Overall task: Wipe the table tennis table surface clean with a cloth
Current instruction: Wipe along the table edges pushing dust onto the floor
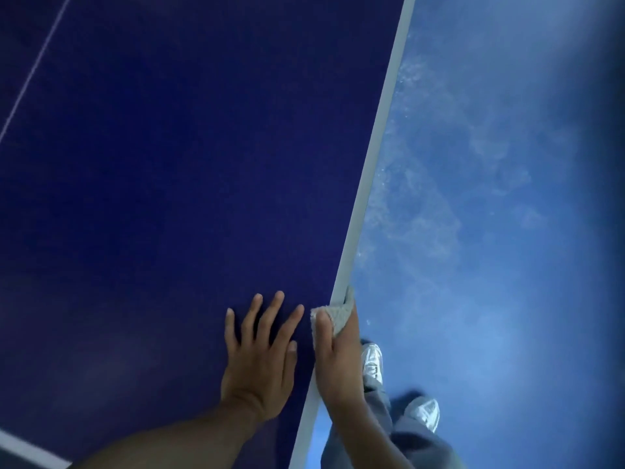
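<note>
So, cloth (333, 314): likely soft, light; grip a bunched fold.
right hand (338, 362): fingers pinch cloth over table (169, 164) edge.
left hand (260, 362): fingers spread flat, empty.

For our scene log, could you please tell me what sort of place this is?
Probably an indoor table tennis hall: a dark blue table with white lines, and a scuffed blue sports floor beside it.

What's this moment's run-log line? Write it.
left hand: flat on table | right hand: grips cloth over table's side edge | step: edge wipe
</note>
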